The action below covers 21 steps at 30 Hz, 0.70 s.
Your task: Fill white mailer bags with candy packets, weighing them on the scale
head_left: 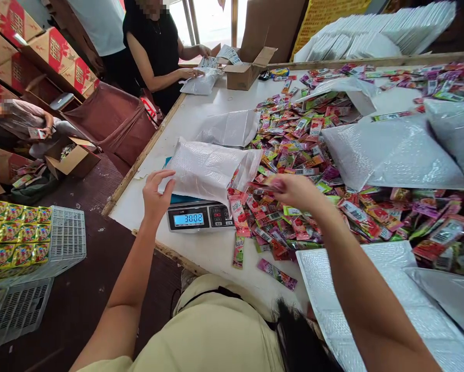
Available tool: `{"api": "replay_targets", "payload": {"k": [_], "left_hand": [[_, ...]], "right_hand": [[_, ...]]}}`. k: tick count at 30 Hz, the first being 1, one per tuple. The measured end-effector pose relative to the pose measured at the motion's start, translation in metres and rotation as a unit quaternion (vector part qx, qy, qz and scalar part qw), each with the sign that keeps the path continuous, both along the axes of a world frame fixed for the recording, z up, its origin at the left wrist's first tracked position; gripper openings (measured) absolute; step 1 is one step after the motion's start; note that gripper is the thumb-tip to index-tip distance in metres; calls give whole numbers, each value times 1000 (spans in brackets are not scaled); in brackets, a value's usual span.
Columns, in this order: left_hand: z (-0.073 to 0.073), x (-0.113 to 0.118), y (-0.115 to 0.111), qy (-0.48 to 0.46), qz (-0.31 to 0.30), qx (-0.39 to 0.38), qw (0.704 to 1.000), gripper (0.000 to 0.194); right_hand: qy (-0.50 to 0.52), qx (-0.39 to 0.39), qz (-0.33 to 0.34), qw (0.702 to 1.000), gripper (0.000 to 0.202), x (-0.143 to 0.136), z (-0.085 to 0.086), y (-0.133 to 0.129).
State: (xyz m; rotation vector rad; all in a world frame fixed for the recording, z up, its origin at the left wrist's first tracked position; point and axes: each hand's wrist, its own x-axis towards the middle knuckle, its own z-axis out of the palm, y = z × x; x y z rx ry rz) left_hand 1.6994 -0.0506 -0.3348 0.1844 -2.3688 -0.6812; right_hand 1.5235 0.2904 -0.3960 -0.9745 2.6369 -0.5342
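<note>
A white bubble mailer [204,168] lies on a digital scale [189,218] with a lit blue display. Its open end faces right, and colourful snack packets [239,214] show at the mouth. My left hand [157,196] is beside the mailer's left end, thumb and fingers apart, holding nothing. Just right of the mailer's mouth, my right hand [293,191] is closed on a packet, slightly blurred, above a large pile of loose packets [297,150].
Filled white mailers [394,150] and a flat one [355,263] lie on the right. Across the table [168,121], a person [152,57] handles a white bag [203,82] near a cardboard box [245,75]. Crates [67,235] stand at floor left.
</note>
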Motion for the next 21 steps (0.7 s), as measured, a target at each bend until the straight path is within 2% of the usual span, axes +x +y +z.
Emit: {"api": "replay_targets", "payload": {"k": [2, 3, 4, 5, 7, 9, 11, 13, 15, 16, 18, 21], "left_hand": [[-12, 20, 19, -30, 20, 66, 997, 22], [-20, 29, 34, -64, 19, 120, 991, 24], [-30, 37, 53, -114, 7, 188, 975, 28], [-40, 44, 75, -177, -16, 270, 946, 33], [-59, 47, 119, -311, -77, 437, 840, 52], [-72, 39, 156, -359, -106, 562, 737, 67], [-78, 22, 179, -331, -91, 647, 681, 68], [-78, 4, 191, -288, -60, 690, 661, 63], [-75, -6, 200, -268, -43, 700, 660, 60], [-74, -8, 205, -270, -48, 699, 661, 59], [-73, -6, 221, -295, -88, 689, 656, 59], [-76, -1, 254, -351, -208, 650, 641, 56]], "right_hand": [[65, 92, -100, 989, 34, 8, -6, 52], [105, 100, -142, 979, 45, 13, -9, 68], [136, 78, -164, 974, 55, 20, -11, 75], [147, 27, -163, 975, 62, 26, -12, 72], [105, -103, -107, 983, 66, 38, -12, 43], [30, -199, -62, 978, 65, 47, -10, -5], [-36, -232, -64, 970, 65, 52, -7, -53], [-93, -223, -82, 967, 60, 52, -5, -82], [-145, -226, -83, 960, 46, 50, -3, -85], [-165, -243, -80, 953, 36, 49, -2, -76], [-197, -285, -65, 936, 25, 51, 1, -41], [-236, -310, -80, 918, 38, 59, 8, 30]]}}
